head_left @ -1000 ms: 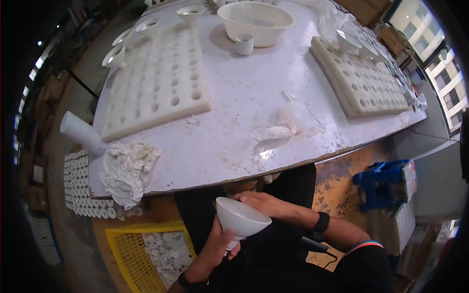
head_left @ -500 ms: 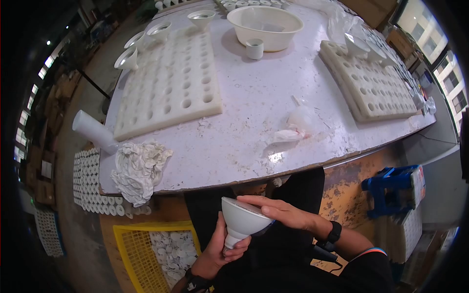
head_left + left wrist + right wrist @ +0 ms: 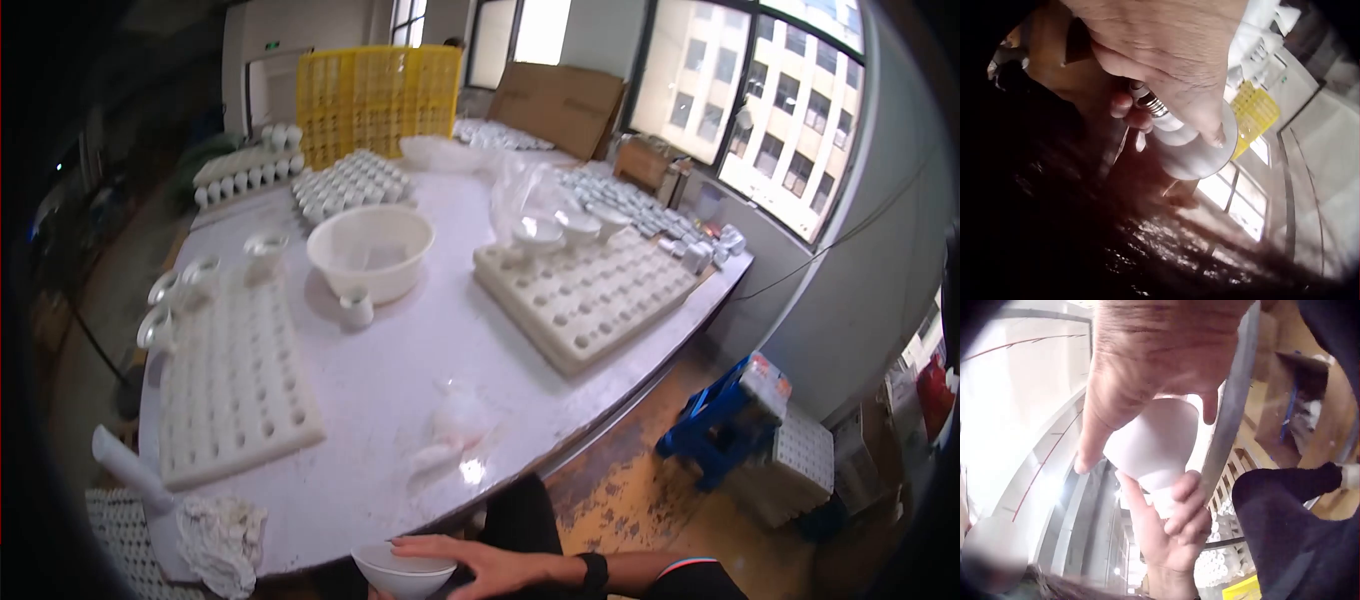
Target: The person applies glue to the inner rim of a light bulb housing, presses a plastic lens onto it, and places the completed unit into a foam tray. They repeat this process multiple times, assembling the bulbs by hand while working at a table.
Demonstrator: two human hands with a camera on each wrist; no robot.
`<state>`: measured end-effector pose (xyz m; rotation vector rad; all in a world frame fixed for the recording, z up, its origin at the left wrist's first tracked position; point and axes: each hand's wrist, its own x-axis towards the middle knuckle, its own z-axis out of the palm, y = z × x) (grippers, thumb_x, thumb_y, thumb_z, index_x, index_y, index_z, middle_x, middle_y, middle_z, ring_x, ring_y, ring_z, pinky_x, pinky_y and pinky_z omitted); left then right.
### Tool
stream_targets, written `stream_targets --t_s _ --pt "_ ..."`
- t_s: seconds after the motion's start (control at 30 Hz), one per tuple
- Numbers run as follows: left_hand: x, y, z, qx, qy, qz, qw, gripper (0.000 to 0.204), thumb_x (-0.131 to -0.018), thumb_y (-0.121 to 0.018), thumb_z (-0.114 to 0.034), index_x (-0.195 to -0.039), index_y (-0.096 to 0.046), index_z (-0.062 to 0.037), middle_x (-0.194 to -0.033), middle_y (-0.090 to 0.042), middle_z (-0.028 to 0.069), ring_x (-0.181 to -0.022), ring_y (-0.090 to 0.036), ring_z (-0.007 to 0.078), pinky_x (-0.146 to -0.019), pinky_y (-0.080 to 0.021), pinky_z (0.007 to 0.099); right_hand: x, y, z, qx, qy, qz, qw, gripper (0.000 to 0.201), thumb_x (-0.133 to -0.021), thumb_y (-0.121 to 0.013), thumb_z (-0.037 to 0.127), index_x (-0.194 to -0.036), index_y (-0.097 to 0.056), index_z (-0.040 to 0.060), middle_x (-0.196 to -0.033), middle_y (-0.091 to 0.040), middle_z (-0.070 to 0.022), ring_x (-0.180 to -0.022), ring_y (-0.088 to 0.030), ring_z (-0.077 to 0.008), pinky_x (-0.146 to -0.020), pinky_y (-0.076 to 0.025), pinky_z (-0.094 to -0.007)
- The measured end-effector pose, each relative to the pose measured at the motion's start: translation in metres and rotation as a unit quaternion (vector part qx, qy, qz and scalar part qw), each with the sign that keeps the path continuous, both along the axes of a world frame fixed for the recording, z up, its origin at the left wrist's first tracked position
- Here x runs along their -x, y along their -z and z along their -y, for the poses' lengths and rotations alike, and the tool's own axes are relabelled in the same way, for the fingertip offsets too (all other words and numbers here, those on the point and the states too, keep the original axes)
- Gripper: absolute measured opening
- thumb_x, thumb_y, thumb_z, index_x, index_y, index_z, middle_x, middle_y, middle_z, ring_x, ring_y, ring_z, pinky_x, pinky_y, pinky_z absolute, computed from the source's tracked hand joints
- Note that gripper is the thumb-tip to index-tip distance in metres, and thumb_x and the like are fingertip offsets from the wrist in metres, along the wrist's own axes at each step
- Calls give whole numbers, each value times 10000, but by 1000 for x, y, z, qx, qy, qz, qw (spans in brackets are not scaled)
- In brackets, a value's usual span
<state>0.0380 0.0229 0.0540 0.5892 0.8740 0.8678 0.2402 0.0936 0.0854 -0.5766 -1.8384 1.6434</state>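
A white funnel-shaped lamp housing sits low at the bottom edge of the head view, below the table's rim. My left hand grips its narrow neck, fingers curled just above the metal screw base. In the left wrist view the housing's wide end points away from that hand. My right hand lies over the wide mouth with straight, spread fingers, touching the housing's rim. A black watch is on the right wrist.
On the white table lie two foam trays with holes, a white bowl, a small cup, a plastic bag and a crumpled cloth. Yellow crates stand at the back, a blue stool on the right.
The head view has swung up from my lap to look across the table. Both hands stay on the lamp housing, now only at the frame's bottom edge.
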Motion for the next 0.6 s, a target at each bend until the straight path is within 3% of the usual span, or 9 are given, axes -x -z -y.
stream_targets --t_s 0.03,0.1,0.13,0.2,0.27,0.3,0.37,0.5,0.6 --pt "-8 -10 -6 -121 -31 -100 987 596 -902 -417 -537 -1232 -348 -46 -653 -524 26 -409 -439 74 -343 -326 183 4 -9 0 -13 7 6 1000 771 -814 -600 475 -1393 -307 59 -1468 -231 -113 -1348 -217 -251 -1092 -180 -392" --pt "-22 -3 -15 -202 -30 -147 968 572 -901 -460 -494 -1234 -338 -45 -663 -521 24 -418 -435 66 -348 -321 183 9 -22 2 -286 242 -14 927 300 -905 -533 247 -1095 -589 22 -882 -595 -56 -791 -542 -199 -678 -419 -311" --pt "-29 0 -21 -269 -35 -198 942 556 -899 -503 -450 -1236 -328 -44 -673 -518 23 -427 -431 58 -353 -316 184 2 -24 -1 -291 242 -11 925 300 -905 -533 247 -1095 -589 22 -882 -595 -56 -791 -542 -199 -678 -419 -311" --pt "-33 5 -32 -271 1 -190 944 684 -871 -557 -444 -1327 -250 -36 -741 -535 42 -495 -472 71 -423 -373 187 -24 -32 -2 9 118 37 992 774 -789 -652 413 -1387 -319 51 -1449 -277 -110 -1320 -277 -241 -1077 -224 -379" --pt "-49 -33 -49 -365 -16 -91 927 818 -851 -579 -461 -1400 -151 -31 -850 -553 69 -618 -529 93 -534 -428 202 -44 -41 -6 82 186 -4 979 744 -746 -697 384 -1331 -407 28 -1338 -440 -110 -1223 -410 -202 -1022 -320 -334" --pt "-33 -56 -52 -262 95 -97 955 894 -835 -597 -473 -1428 -94 -32 -947 -561 82 -729 -550 105 -625 -446 221 -60 -32 -10 153 210 -42 965 673 -807 -641 300 -1353 -362 23 -1318 -444 -106 -1203 -419 -201 -1022 -316 -318" --pt "-23 -43 -64 -307 64 -136 940 801 -850 -598 -416 -1407 -176 -23 -945 -566 75 -730 -548 101 -619 -443 222 -92 -15 -28 212 359 -144 897 633 -759 -677 202 -1300 -420 -4 -1174 -540 -80 -1070 -501 -160 -939 -401 -295" --pt "0 -27 -85 -305 -25 -249 919 481 -885 -579 -224 -1292 -436 -10 -916 -573 57 -725 -538 91 -607 -436 223 -169 -77 -88 -63 558 -8 827 652 -719 -740 184 -1283 -454 23 -1150 -564 -94 -1031 -547 -170 -881 -461 -305" --pt "8 -16 -93 -305 -102 -338 884 318 -892 -549 -135 -1188 -545 -16 -880 -575 44 -703 -537 84 -581 -430 221 -227 -79 -147 -371 646 232 625 620 -642 -778 165 -1205 -527 98 -1205 -523 -159 -1122 -496 -312 -937 -417 -386"
